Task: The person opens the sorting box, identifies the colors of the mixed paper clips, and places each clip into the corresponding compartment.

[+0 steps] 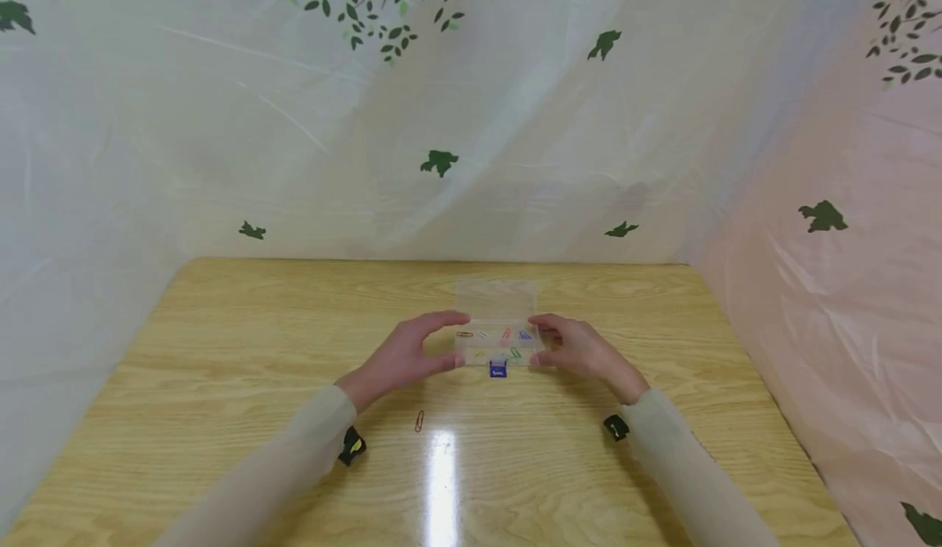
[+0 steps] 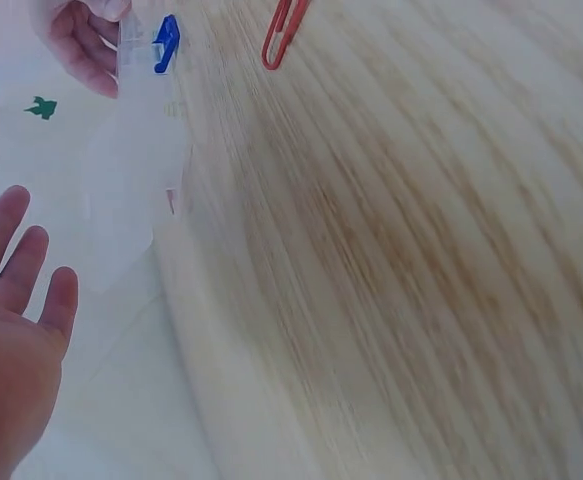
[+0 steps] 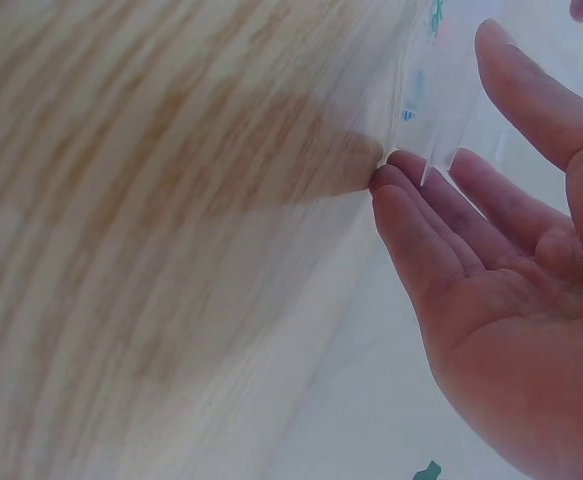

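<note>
A clear plastic box [image 1: 495,344] stands on the table with its transparent lid [image 1: 496,298] raised at the back. Several coloured paper clips [image 1: 505,334] lie in its compartments. On the front is a blue latch [image 1: 498,369]. My left hand [image 1: 401,355] is at the left end, thumb and fingers spread apart; the left wrist view shows its fingers [image 2: 33,270] loose and off the box. Around the right end, my right hand [image 1: 581,347] holds the box between thumb and bent fingers. Its fingertips [image 3: 396,185] meet the box's lower edge, close to the tabletop.
One red paper clip [image 1: 419,422] lies loose on the wooden table [image 1: 294,318], in front of the box and to its left. White sheeting [image 1: 331,163] with leaf patterns hangs behind the table, and a pinkish sheet [image 1: 832,302] hangs on the right.
</note>
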The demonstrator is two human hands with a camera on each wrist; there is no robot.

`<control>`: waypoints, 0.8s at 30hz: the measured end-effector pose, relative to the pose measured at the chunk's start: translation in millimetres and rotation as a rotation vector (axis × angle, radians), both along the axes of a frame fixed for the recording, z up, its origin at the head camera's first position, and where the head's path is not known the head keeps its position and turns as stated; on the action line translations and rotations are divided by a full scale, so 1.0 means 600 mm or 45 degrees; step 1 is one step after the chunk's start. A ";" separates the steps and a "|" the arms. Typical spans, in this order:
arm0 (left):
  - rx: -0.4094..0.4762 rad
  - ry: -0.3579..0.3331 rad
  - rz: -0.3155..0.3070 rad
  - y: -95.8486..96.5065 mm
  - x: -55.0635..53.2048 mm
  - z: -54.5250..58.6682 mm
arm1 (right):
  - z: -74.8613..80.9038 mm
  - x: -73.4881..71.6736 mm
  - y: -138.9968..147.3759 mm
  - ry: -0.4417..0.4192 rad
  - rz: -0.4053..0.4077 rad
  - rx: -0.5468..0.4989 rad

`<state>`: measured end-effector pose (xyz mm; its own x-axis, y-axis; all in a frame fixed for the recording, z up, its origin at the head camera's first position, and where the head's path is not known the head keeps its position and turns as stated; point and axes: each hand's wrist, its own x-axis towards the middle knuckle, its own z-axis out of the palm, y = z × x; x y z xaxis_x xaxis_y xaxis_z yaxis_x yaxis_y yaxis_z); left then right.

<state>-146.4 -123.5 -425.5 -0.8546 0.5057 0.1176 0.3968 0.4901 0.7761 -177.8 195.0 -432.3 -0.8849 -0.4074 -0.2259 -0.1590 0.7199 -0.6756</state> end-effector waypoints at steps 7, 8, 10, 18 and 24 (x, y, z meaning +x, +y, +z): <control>-0.021 0.020 -0.109 -0.012 0.014 0.008 | -0.001 0.000 0.003 0.003 -0.002 -0.005; -0.030 0.022 -0.118 -0.014 0.016 0.008 | -0.002 0.000 0.003 0.005 -0.002 -0.005; -0.045 0.017 -0.135 -0.018 0.021 0.010 | -0.002 0.000 0.003 0.008 -0.001 -0.006; -0.104 -0.008 -0.179 -0.042 0.039 0.016 | 0.001 0.003 0.002 0.023 0.010 -0.003; -0.153 0.000 -0.199 -0.060 0.048 0.014 | 0.002 0.003 0.002 0.020 0.011 -0.007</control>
<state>-117.7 -159.2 -416.8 -0.7648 0.6424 0.0485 0.4755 0.5120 0.7154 -175.7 196.0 -431.2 -0.8848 -0.4163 -0.2096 -0.1758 0.7145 -0.6772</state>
